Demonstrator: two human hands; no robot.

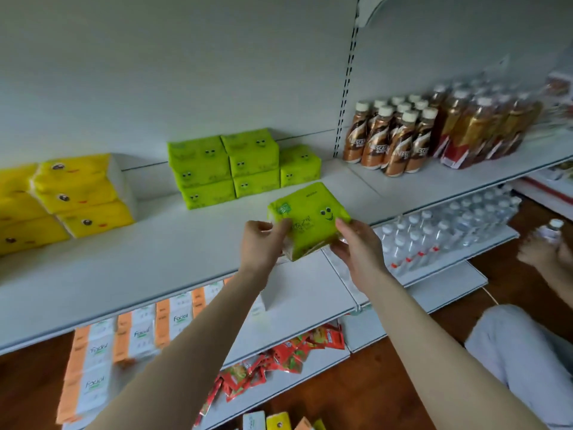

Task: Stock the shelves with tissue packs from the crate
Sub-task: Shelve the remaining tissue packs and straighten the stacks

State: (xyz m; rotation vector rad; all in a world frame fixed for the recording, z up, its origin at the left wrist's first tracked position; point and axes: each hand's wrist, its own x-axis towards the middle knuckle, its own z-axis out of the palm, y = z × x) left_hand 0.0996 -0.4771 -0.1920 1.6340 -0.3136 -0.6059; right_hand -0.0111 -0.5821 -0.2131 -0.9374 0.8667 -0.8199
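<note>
A green tissue pack with a smiling face hangs just above the front of the white shelf. My left hand grips its left end and my right hand grips its right end. Behind it, several green tissue packs stand stacked at the back of the shelf, with a lower stack at their right. The crate is out of sight.
Yellow tissue packs are stacked at the shelf's left. Brown coffee bottles stand on the right shelf section. Below lie orange-white facial tissue boxes, red sachets and water bottles. Another person's hand holds a bottle at right.
</note>
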